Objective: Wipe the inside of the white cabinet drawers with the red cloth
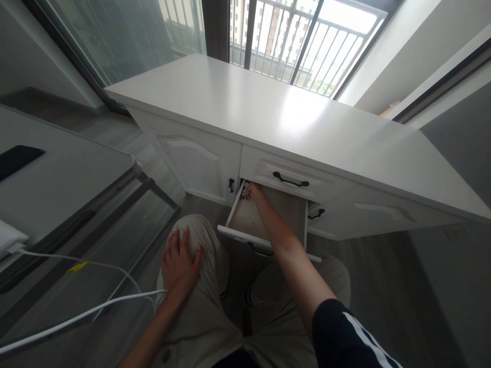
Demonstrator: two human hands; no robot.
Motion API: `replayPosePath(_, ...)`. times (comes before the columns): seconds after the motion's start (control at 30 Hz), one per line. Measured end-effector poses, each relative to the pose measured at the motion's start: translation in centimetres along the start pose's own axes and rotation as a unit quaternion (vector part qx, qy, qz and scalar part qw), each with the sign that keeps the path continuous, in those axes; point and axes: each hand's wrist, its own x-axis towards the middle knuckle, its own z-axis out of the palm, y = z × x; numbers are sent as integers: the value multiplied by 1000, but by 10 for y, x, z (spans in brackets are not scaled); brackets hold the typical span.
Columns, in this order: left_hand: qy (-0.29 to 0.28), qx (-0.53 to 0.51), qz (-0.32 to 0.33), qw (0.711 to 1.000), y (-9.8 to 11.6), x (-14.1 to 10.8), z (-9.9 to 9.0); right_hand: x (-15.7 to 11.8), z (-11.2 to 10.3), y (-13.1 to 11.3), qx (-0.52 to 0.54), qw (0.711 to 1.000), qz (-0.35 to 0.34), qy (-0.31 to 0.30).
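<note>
Drawer (238,234) pulled out; R hand (254,191) in its far-L corner, grip apparently closed on a striped cloth (246,190). L hand (180,265) spread on L knee (203,230). Specks (253,223) dot drawer, so prob. unfinished; can't tell how much's done.

The open white wooden drawer (241,217) can be entered over its near front. Its far end is overhung by the closed white panelled drawer (264,161); its far left corner is occupied by the bare right hand (253,191), its middle crossed by the right forearm (282,235).
</note>
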Motion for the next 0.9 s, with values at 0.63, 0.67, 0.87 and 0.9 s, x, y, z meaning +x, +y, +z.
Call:
replayPosePath(0.63, -1, -7, 6, 1000, 8, -2, -2, -96, -6, 10, 1, 991, 94, -100)
replayPosePath(0.67, -2, -7, 7, 1000, 9, -2, -3, -103, -6, 9, -10, 988, 100, -114)
replayPosePath(0.87, 1, -15, 2, 1000, 9, -3, -4, -145, -8, 6, -88, 972, 133, -174)
replayPosePath(0.9, 3, -18, 3, 1000, 9, -3, -3, -151, -8, 7, -102, 968, 141, -182)
